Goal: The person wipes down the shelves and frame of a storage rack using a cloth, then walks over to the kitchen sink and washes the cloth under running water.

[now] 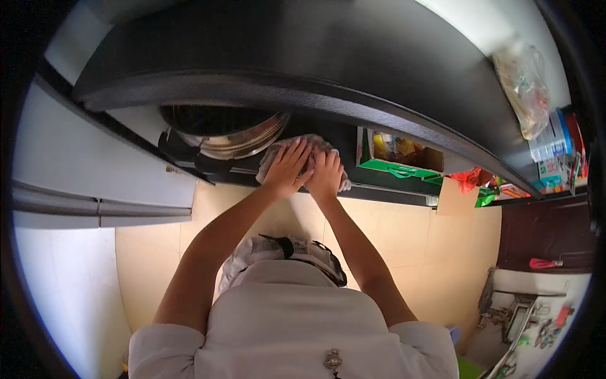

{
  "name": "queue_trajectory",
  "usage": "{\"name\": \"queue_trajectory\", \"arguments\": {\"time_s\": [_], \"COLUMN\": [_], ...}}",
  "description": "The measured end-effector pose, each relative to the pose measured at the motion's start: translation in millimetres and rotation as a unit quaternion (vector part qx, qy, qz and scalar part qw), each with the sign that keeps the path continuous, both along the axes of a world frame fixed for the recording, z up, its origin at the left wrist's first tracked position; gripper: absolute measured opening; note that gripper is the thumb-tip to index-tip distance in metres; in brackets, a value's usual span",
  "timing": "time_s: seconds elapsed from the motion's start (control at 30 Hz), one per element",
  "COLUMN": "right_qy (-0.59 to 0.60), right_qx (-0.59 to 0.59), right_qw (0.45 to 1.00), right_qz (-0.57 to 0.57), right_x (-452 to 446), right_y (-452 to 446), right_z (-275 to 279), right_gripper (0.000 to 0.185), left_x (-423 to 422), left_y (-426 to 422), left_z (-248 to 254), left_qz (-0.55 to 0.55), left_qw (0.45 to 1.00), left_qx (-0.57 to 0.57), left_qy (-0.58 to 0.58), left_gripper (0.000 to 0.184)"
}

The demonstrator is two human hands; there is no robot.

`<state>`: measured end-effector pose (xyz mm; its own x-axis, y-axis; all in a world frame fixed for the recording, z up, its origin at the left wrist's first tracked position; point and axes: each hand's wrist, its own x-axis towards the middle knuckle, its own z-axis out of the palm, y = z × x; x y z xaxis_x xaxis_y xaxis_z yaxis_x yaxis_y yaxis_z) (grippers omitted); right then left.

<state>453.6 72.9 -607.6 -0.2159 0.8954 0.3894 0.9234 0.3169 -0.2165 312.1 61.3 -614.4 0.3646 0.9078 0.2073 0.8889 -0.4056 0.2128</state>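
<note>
A greyish, crumpled cloth [266, 165] lies on the black lower shelf [344, 136], bunched beneath both hands. My left hand [289, 168] rests flat on its middle, fingers stretched out and slightly spread. Beside it my right hand [326, 172] presses on the cloth's right part, fingers extended and a little apart. The hands are very close together, thumbs toward each other. Just left of the cloth stands a shiny metal pot [246, 144] with a dark top, partly under the upper shelf.
Overhead, a black upper shelf [303, 57] overhangs the work. An open green box [399, 169] holding packets stands right of the cloth. Further right are a cardboard piece [464, 197], a plastic bag [522, 88] and a blue-white container [551, 139]. White cabinet doors [107, 158] flank the left.
</note>
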Motion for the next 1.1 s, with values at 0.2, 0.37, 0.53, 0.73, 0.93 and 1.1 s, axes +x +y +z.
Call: {"name": "queue_trajectory", "arguments": {"time_s": [0.2, 0.37, 0.53, 0.73, 0.93, 1.1], "right_qy": [-0.039, -0.122, -0.09, 0.036, 0.051, 0.055], "right_qx": [-0.083, -0.113, -0.097, -0.058, -0.047, -0.039], "right_qw": [0.996, 0.986, 0.991, 0.995, 0.995, 0.996], "right_qz": [0.012, -0.019, -0.006, 0.069, 0.071, 0.063], "right_x": [5, 0, 3, 27, 40, 37], "right_y": [23, 107, 97, 49, -9, 46], "right_z": [6, -15, 1, 5, 6, -3], "right_gripper": [0.043, 0.052, 0.057, 0.061, 0.067, 0.066], "left_x": [-4, 15, 13, 11, 8, 20], "left_y": [28, 87, 92, 53, 15, 59], "left_z": [-3, -21, -19, 18, 28, 19], "left_qz": [-0.036, 0.015, 0.0, -0.024, -0.094, -0.051], "left_qw": [0.999, 0.992, 0.996, 0.987, 0.963, 0.964], "left_qx": [-0.041, -0.067, -0.071, -0.158, -0.252, -0.259], "left_qy": [0.004, 0.106, 0.053, 0.002, 0.002, -0.024], "left_gripper": [0.065, 0.061, 0.062, 0.085, 0.092, 0.092]}}
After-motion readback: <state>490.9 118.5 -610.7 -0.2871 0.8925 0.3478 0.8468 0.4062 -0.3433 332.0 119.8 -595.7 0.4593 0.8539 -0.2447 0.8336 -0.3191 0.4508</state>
